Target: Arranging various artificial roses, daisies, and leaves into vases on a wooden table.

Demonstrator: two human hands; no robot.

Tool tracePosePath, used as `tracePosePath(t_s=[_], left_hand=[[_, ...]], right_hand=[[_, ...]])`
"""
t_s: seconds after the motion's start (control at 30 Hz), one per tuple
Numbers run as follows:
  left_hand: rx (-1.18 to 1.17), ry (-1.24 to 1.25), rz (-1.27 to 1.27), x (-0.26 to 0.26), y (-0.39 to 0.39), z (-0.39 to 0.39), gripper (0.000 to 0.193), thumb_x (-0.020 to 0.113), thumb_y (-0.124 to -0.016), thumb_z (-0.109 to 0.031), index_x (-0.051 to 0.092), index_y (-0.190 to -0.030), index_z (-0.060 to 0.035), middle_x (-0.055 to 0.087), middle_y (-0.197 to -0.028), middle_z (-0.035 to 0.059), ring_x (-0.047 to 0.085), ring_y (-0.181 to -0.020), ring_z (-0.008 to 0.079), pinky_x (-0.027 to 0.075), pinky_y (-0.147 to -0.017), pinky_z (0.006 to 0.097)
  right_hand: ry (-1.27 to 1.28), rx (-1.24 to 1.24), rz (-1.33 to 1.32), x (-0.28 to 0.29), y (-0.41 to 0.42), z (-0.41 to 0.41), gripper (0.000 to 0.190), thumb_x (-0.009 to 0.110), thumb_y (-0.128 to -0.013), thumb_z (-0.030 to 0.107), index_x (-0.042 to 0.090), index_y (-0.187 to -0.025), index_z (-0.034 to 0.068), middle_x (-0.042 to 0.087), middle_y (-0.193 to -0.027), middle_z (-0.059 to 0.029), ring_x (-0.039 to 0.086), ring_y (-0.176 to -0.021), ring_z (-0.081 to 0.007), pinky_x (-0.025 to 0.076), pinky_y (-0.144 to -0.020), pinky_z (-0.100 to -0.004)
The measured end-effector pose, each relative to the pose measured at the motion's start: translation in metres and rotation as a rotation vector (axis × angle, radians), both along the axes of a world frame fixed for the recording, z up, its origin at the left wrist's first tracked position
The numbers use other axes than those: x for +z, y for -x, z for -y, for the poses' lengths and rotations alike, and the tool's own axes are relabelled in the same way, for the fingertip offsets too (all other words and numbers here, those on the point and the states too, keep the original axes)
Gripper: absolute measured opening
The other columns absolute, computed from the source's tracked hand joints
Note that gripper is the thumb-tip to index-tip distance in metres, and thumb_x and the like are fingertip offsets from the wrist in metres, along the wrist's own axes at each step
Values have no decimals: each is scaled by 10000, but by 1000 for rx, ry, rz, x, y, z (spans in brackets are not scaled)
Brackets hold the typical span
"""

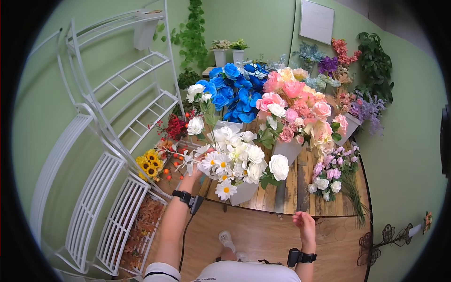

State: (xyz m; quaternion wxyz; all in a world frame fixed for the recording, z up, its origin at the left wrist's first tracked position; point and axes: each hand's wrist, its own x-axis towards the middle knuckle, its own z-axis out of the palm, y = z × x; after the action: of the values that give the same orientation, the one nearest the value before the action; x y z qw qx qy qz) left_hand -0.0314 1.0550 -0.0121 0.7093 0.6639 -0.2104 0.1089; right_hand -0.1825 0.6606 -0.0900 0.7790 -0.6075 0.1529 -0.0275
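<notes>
White artificial roses and daisies point(243, 155) stand in a white flower bucket point(245, 194) near the front edge of the wooden table. My left hand point(199, 164) reaches to the left side of this bunch, its fingers largely hidden behind petals and pale leaves; whether it grips a stem cannot be seen. Bent fingers show on my right hand point(303, 221), raised at the table's front edge with nothing visible in it. Behind the white bunch are blue artificial flowers point(232, 91) and, to the right, pink artificial flowers point(296, 105) in a white bucket point(287, 151).
A white metal shelf rack point(130, 77) rises at the left. Sunflowers point(150, 165) and red berry stems point(176, 127) stand beside it. Loose pink and white flower stems point(331, 172) lie on the right of the plank table point(292, 187). A scrolled metal stand point(387, 238) is at the far right.
</notes>
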Motion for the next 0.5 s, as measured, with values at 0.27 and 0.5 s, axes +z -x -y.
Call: tracePosePath(t_s=[0.27, 0.5], left_hand=[[29, 87, -49, 5, -34, -12, 255, 481, -867, -246, 561, -976, -29, 589, -868, 52, 553, -753, 125, 437, -688, 231], [171, 410, -44, 69, -49, -57, 202, 495, -881, -258, 555, -960, -83, 602, -831, 8, 521, -599, 45, 429, -535, 178]], right_hand=[[-23, 89, 11, -6, 6, -4, 214, 446, -890, 219, 572, -908, 47, 628, -793, -53, 574, -683, -100, 440, -622, -218], [-3, 127, 53, -2, -4, 7, 234, 444, -894, 228, 573, -915, 34, 622, -801, -53, 570, -697, -100, 444, -652, -221]])
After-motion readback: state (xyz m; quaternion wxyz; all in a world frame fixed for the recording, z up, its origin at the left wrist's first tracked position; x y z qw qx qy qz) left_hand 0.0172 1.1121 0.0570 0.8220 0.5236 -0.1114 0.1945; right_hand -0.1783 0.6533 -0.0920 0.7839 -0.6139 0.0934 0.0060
